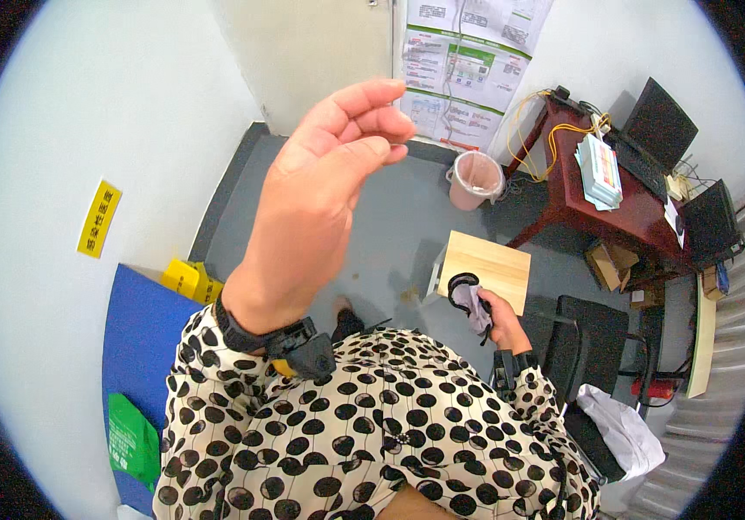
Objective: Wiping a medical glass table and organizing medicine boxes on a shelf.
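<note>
My left hand (320, 188) is raised high before me, close to the camera, its fingers curled toward the thumb. No object shows in it, and its palm side is partly hidden. A dark strap with a small device (301, 351) sits around that wrist. Lower and to the right, my right hand (504, 322) grips a light grey cloth item with black trim (473, 304), which has a looped black edge at its top. It hangs over the near edge of a small wood-topped table (492, 263). Another dark device is strapped to my right wrist.
A pink bin (475, 182) stands by the far wall. At right are a dark red desk (580, 188) with stacked booklets (600, 170) and monitors, and a black chair (590, 338) with white cloth (622, 432). A blue surface (138, 338) lies left, bearing a green bag (130, 439).
</note>
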The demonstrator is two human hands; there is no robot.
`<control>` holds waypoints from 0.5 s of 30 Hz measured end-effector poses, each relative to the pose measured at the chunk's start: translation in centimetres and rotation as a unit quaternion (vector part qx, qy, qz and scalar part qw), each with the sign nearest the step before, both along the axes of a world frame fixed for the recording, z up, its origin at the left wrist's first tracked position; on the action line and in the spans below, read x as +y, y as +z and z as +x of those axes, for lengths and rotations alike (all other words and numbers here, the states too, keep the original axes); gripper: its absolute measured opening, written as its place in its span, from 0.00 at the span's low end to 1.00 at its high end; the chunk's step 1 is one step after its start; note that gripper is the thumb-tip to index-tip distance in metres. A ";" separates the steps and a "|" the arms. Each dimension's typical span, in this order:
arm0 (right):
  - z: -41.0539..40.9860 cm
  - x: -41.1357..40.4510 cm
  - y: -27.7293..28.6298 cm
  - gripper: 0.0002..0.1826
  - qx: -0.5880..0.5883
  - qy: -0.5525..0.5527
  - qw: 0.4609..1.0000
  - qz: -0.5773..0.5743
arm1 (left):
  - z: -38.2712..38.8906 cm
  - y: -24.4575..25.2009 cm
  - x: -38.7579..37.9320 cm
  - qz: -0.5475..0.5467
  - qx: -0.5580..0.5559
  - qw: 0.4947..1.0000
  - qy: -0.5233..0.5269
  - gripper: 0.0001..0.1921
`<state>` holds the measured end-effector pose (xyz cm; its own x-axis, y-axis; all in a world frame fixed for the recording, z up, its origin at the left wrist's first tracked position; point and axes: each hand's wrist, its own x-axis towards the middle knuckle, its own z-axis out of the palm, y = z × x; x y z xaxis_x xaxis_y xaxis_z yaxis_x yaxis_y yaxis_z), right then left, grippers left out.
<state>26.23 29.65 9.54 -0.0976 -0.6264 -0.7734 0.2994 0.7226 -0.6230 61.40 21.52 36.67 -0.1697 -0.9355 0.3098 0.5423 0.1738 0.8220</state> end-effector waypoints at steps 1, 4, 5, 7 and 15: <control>0.2 -1.0 -0.2 0.13 -0.002 0.000 1.000 -0.002 | 0.2 -0.6 -1.4 0.009 -0.013 1.000 0.026 0.22; 0.7 -4.1 -0.5 0.13 -0.004 -0.033 0.999 0.018 | 0.3 -2.1 -6.1 0.014 -0.028 0.999 0.023 0.21; 0.7 -5.3 -0.9 0.13 -0.002 -0.042 0.999 0.015 | 0.4 -2.6 -8.0 0.011 -0.026 1.000 0.014 0.21; 0.7 -8.1 -1.5 0.14 0.011 -0.030 0.999 0.016 | 1.2 -2.9 -11.4 -0.013 -0.052 0.999 0.010 0.20; 3.3 -16.5 -1.9 0.14 0.009 -0.084 0.996 -0.007 | 4.0 -0.4 -20.5 -0.152 -0.129 0.978 -0.063 0.08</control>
